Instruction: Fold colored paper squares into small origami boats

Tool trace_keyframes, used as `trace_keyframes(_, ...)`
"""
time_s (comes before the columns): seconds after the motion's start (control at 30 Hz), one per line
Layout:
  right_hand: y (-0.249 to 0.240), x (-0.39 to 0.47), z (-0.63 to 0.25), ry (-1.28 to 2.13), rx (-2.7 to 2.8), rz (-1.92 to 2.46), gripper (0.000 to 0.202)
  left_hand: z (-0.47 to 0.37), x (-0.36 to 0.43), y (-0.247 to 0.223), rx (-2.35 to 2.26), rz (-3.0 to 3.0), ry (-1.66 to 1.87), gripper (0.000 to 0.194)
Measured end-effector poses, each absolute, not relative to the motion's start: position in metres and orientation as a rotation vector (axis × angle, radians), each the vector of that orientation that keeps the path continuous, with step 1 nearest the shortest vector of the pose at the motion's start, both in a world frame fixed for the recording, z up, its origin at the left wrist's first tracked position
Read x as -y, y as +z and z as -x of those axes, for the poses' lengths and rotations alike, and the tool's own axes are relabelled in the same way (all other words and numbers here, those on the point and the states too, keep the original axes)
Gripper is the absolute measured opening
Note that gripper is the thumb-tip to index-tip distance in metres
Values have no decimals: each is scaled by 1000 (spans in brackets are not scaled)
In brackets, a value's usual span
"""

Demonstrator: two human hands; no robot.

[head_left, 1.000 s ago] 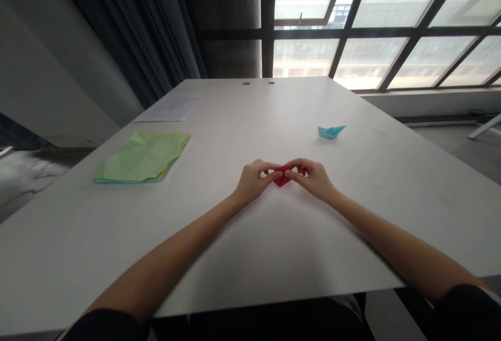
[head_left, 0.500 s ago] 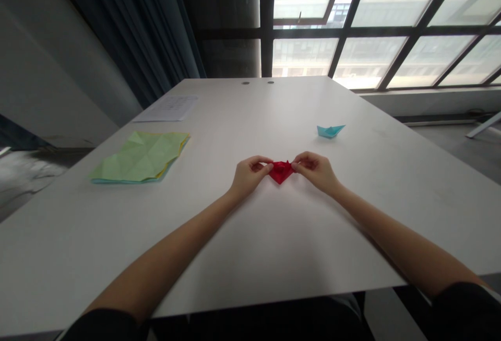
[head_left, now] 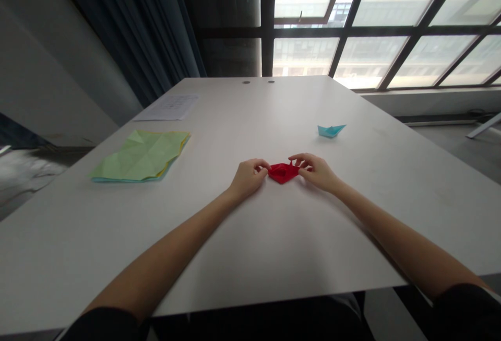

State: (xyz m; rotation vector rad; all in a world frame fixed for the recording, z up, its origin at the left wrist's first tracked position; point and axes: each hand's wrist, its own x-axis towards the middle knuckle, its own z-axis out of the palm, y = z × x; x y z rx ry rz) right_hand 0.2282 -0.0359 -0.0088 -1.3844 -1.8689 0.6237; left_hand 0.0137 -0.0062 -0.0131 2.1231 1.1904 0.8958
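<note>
A folded red paper boat [head_left: 282, 175] is low over or on the white table, right in front of me; which of the two I cannot tell. My left hand [head_left: 249, 176] pinches its left tip between thumb and fingers. At the other end, my right hand [head_left: 318, 173] has its thumb on the right tip, with the index finger curled above and behind it. A small point of red paper sticks up near that index finger. Beyond my right hand sits a light blue paper boat [head_left: 331, 131], touched by neither hand.
To the left lies a stack of creased paper sheets [head_left: 144, 155], green on top with yellow and blue edges below. Farther back is a printed white sheet [head_left: 168, 107]. The white table [head_left: 250, 247] reaches toward the windows, and a dark blue curtain [head_left: 133, 27] hangs at left.
The red boat has spread wider and looks flatter. My right hand has shifted slightly right with its tip, and its index finger has lifted a little. My left hand has barely moved.
</note>
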Motion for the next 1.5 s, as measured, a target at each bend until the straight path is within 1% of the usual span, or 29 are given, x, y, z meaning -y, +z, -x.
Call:
trace_keyframes(0.13, -4, 38, -223, 427, 2041, 1351, 42, -16, 9, -14, -1168, -2292, 846, 23)
trace_keyframes(0.33, 4, 39, -221, 227, 2162, 1307, 28, -17, 13, -12, -1024, -2437, 803, 20)
trace_keyframes(0.5, 15, 42, -221, 216, 2288, 1398, 31, -18, 13, -13, -921, -2489, 803, 21)
trace_keyframes(0.63, 24, 48, -218, 204, 2421, 1456, 27, -17, 13, -12, -854, -2453, 793, 16)
trace_keyframes(0.77, 28, 51, -216, 172, 2535, 1401, 30, -16, 15, -10, -770, -2373, 821, 18)
trace_keyframes(0.83, 28, 50, -217, 127, 2559, 1366, 27, -16, 16, -9, -740, -2347, 834, 18)
trace_keyframes(0.9, 28, 49, -217, 69, 2552, 1355, 21, -17, 17, -9, -727, -2292, 861, 20)
trace_keyframes(0.97, 28, 49, -218, 31, 2529, 1346, 16, -19, 18, -8, -722, -2178, 907, 30)
trace_keyframes(1.07, 26, 48, -219, 75, 2460, 1335, 14, -20, 19, -8, -698, -1935, 936, 56)
trace_keyframes(1.1, 25, 48, -220, 121, 2423, 1333, 14, -20, 19, -9, -679, -1859, 918, 62)
trace_keyframes(1.17, 22, 46, -221, 240, 2329, 1327, 13, -20, 18, -11, -640, -1726, 859, 66)
trace_keyframes(1.3, 17, 45, -218, 413, 2111, 1306, 8, -22, 17, -13, -565, -1500, 778, 63)
trace_keyframes(1.5, 13, 48, -209, 495, 1889, 1257, 13, -30, 18, -13, -492, -1272, 860, 44)
